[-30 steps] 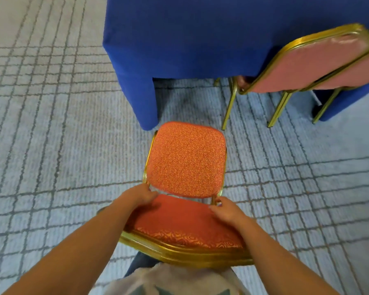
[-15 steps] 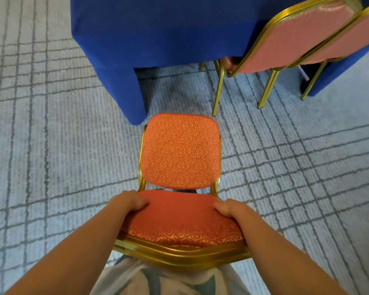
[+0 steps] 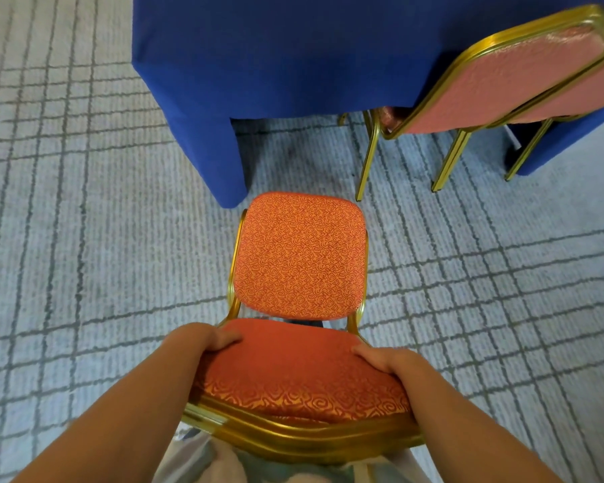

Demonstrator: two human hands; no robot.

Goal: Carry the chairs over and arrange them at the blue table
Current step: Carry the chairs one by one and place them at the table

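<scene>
An orange patterned chair (image 3: 299,254) with a gold metal frame stands in front of me, its seat pointing toward the blue table (image 3: 279,54). My left hand (image 3: 206,341) grips the left side of the chair's backrest, fingers curled over its front face. My right hand (image 3: 386,357) grips the right side in the same way. The seat's front edge lies close to the corner of the blue tablecloth.
Two more gold-framed chairs (image 3: 502,78) with pink backs stand tucked against the table at the upper right, their legs on the carpet. Grey carpet (image 3: 84,238) with a dark grid pattern spreads to the left and right of the chair.
The chair and I have come nearer to the table, and the view has shifted a little sideways. Both hands slid from the backrest's lower edge to its sides.
</scene>
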